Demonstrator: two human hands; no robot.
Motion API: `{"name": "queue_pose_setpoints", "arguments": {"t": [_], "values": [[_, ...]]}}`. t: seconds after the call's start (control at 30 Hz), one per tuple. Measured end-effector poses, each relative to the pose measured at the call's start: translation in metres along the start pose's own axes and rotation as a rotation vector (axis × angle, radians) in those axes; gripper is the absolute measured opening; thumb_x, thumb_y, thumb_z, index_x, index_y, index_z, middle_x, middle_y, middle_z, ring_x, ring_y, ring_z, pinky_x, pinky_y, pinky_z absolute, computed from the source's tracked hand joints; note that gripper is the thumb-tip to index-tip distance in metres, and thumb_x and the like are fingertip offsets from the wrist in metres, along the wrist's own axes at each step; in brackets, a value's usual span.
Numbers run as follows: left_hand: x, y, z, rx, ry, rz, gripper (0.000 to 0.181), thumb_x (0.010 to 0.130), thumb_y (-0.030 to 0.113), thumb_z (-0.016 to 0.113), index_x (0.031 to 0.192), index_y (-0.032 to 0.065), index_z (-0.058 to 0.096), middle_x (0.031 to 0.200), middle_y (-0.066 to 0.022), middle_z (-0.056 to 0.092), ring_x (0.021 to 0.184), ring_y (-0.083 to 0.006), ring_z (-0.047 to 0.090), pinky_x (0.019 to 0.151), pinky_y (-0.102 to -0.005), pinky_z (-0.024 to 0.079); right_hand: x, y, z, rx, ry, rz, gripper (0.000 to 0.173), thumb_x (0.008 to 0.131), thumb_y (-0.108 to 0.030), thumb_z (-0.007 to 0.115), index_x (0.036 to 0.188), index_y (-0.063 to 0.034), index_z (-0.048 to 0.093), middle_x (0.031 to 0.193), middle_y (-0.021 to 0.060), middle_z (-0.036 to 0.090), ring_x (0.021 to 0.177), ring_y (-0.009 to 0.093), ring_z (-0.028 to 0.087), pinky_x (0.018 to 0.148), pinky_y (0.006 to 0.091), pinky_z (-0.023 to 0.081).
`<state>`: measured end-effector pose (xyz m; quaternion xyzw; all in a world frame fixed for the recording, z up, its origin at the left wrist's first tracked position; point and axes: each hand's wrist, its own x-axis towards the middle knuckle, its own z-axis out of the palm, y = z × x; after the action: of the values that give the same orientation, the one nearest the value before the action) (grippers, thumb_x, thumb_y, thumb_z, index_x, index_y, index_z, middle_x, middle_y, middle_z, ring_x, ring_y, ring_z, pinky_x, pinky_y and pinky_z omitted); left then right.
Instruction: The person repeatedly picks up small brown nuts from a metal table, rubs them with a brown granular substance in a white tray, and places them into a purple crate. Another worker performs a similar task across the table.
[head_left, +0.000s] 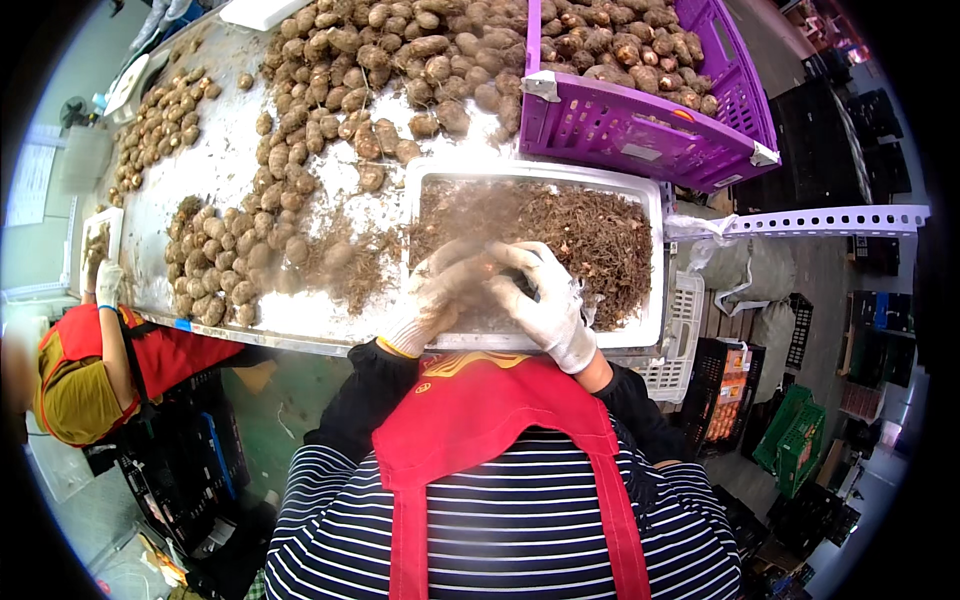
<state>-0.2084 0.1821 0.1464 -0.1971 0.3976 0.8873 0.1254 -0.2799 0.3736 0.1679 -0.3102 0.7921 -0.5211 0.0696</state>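
Both my hands wear pale work gloves and meet over a white foam tray (654, 262) full of brown root fibres and peelings (600, 240). My left hand (439, 296) is curled at the tray's left part, soiled with dirt. My right hand (544, 300) is bent, thumb and fingers curved towards the left one. A blur lies over the fingertips, so whether something is between them cannot be made out. Left of the tray sits a heap of cleaned-looking taro corms (225, 259); loose fibres (352, 270) lie between. Behind is a large pile of hairy taro corms (360, 60).
A purple plastic crate (645, 142) of taro corms stands behind the tray at right. A perforated metal bar (825, 221) extends rightwards. At far left, a co-worker in a red apron (180, 356) has a gloved hand (109, 281) by a small white tray (112, 225).
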Motion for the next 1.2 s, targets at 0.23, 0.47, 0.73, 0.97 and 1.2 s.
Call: {"name": "queue_pose_setpoints", "arguments": {"t": [0.23, 0.47, 0.73, 0.97, 1.2], "values": [[0.022, -0.028, -0.022, -0.271, -0.198, -0.023, 0.041, 0.105, 0.040, 0.061, 0.133, 0.0102, 0.060, 0.120, -0.0026, 0.062, 0.108, -0.0163, 0.062, 0.088, -0.0339, 0.057, -0.004, -0.003, 0.004, 0.046, -0.049, 0.060, 0.044, 0.088, -0.019, 0.075, 0.129, -0.0040, 0.064, 0.115, 0.0172, 0.063, 0.106, 0.033, 0.064, 0.091, 0.0400, 0.053], [0.020, -0.030, 0.002, 0.525, -0.030, 0.475, 0.044, 0.108, 0.046, 0.051, 0.127, 0.0073, 0.061, 0.101, -0.0032, 0.067, 0.088, -0.0130, 0.067, 0.073, -0.0277, 0.057, 0.006, -0.019, 0.002, -0.041, -0.054, 0.126, 0.039, 0.089, -0.021, 0.076, 0.122, -0.0031, 0.068, 0.109, 0.0163, 0.064, 0.101, 0.031, 0.065, 0.087, 0.0393, 0.053], [0.009, -0.043, 0.004, 0.464, 0.135, 0.132, 0.049, 0.110, 0.049, 0.042, 0.126, 0.0053, 0.059, 0.097, -0.0047, 0.066, 0.080, -0.0103, 0.060, 0.066, -0.0272, 0.048, 0.008, -0.007, 0.006, -0.150, -0.009, -0.003, 0.015, 0.096, -0.013, 0.062, 0.106, -0.0035, 0.068, 0.100, 0.0151, 0.063, 0.090, 0.033, 0.064, 0.080, 0.0396, 0.052], [0.012, -0.023, 0.030, 0.232, 0.152, 0.172, 0.061, 0.109, 0.060, 0.032, 0.105, 0.0074, 0.064, 0.073, -0.0001, 0.058, 0.051, -0.0090, 0.043, 0.047, -0.0243, 0.033, 0.008, 0.019, -0.006, -0.107, 0.086, 0.239, 0.024, 0.099, -0.023, 0.060, 0.103, -0.0015, 0.069, 0.106, 0.0146, 0.066, 0.095, 0.030, 0.065, 0.083, 0.0375, 0.052], [0.014, -0.045, -0.013, 0.954, 0.064, 0.254, 0.049, 0.107, 0.019, 0.036, 0.152, 0.0005, 0.034, 0.144, -0.0176, 0.047, 0.130, -0.0264, 0.044, 0.106, -0.0370, 0.035, 0.006, -0.010, -0.013, -0.155, -0.010, -0.178, 0.034, 0.089, -0.024, 0.073, 0.117, -0.0054, 0.068, 0.116, 0.0132, 0.065, 0.106, 0.030, 0.064, 0.094, 0.0386, 0.053]]}}
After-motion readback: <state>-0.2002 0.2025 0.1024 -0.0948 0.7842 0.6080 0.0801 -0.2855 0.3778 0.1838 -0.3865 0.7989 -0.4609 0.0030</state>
